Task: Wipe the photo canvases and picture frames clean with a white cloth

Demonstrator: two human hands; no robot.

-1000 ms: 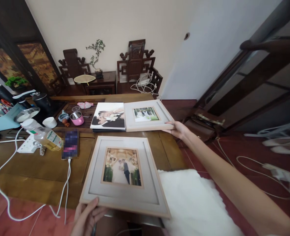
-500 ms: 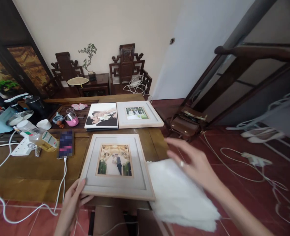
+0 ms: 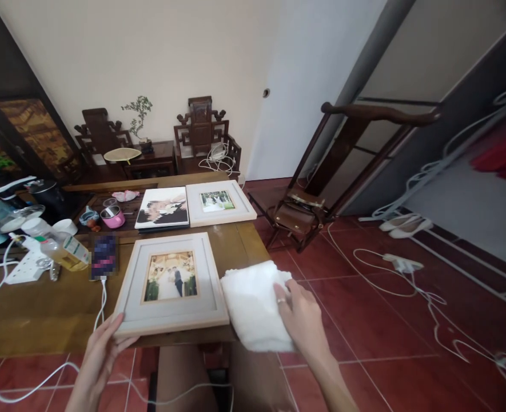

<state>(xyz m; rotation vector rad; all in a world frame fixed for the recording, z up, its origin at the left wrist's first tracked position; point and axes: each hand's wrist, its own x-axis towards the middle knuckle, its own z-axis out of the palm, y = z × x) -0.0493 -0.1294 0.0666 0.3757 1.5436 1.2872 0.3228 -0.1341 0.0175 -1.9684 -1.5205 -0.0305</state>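
Observation:
My left hand (image 3: pixel 102 349) grips the lower left corner of a pale wooden picture frame (image 3: pixel 128 303), thumb on top and fingers underneath. Inside a wide white mat, the frame shows a photo of a couple (image 3: pixel 171 276). Its near edge reaches the front edge of the wooden table. My right hand (image 3: pixel 302 315) closes on the right part of a white cloth (image 3: pixel 253 309), its fingertips partly hidden against the fabric. The cloth is bunched just right of the frame, at the table's corner and partly past the edge.
Behind lie a photo album (image 3: pixel 162 209) and a second picture frame (image 3: pixel 246 213). Leftward are a phone (image 3: pixel 104 254) on a white cable, an oil-coloured bottle (image 3: pixel 66 246), a pink cup (image 3: pixel 113 216) and a power strip (image 3: pixel 27 266). A chair (image 3: pixel 351 129) with a brown bag (image 3: pixel 298 216) stands right.
My right hand has come down from above onto the white cloth. The cloth, spread wider before, is now more compact. The view has swung right; my left hand stays on the frame.

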